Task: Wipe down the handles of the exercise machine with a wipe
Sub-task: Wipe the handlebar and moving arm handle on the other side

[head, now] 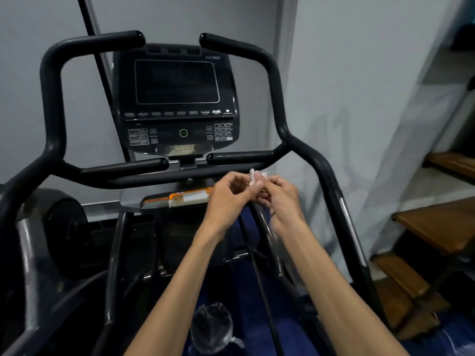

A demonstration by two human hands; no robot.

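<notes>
A black exercise machine stands in front of me, with a dark console point(177, 98) between two looped handles. The left handle point(52, 98) and the right handle point(277, 98) curve up beside the screen. Two short inner grips point(241, 158) point toward the middle below the console. My left hand point(228, 199) and my right hand point(281, 199) meet just below the right inner grip. Both pinch a small crumpled white wipe point(254, 177) between their fingertips. An orange and white wipe packet point(190, 197) lies on the machine's ledge, just left of my left hand.
A bin lined with a clear plastic bag point(212, 327) stands low between my forearms. Wooden stair steps point(437, 227) rise at the right. A black weight plate point(66, 232) leans at the left. A grey wall is behind the machine.
</notes>
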